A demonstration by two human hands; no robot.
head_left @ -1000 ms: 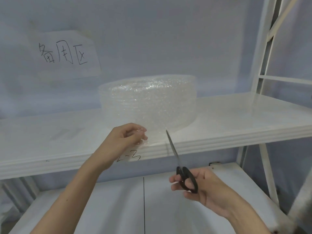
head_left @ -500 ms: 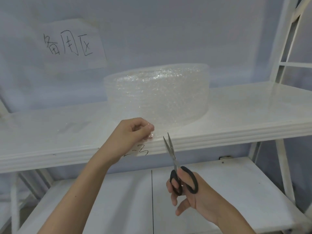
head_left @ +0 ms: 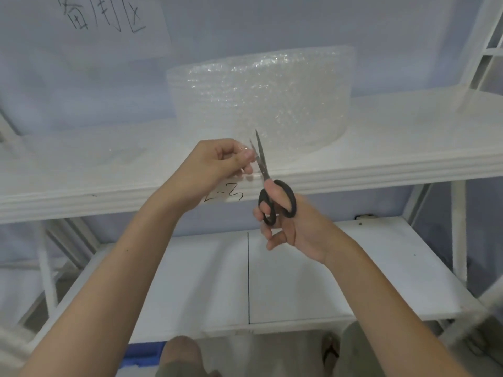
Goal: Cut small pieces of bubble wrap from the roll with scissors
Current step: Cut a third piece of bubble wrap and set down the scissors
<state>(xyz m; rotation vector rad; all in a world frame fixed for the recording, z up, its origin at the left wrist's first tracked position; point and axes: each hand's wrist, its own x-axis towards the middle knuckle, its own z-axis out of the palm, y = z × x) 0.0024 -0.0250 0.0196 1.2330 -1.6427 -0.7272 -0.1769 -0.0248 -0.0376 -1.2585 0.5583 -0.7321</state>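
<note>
Cutting step in hand. Left hand (head_left: 215, 164) pinches the loose end of bubble wrap roll (head_left: 261, 102) on the shelf (head_left: 381, 159). Right hand (head_left: 288, 221) grips scissors (head_left: 268, 180), blades slightly parted at the film. Next move likely calls for closing them.

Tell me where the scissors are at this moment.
The scissors are at the centre of the head view, held in the right hand, blades up beside the left hand, before the bubble wrap roll.

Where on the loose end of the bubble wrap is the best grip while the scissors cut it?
Probably at the free edge of the bubble wrap, pinched from the left as the left hand does now. The scissors in the right hand point up from the right, blades slightly apart beside those fingertips.
</note>
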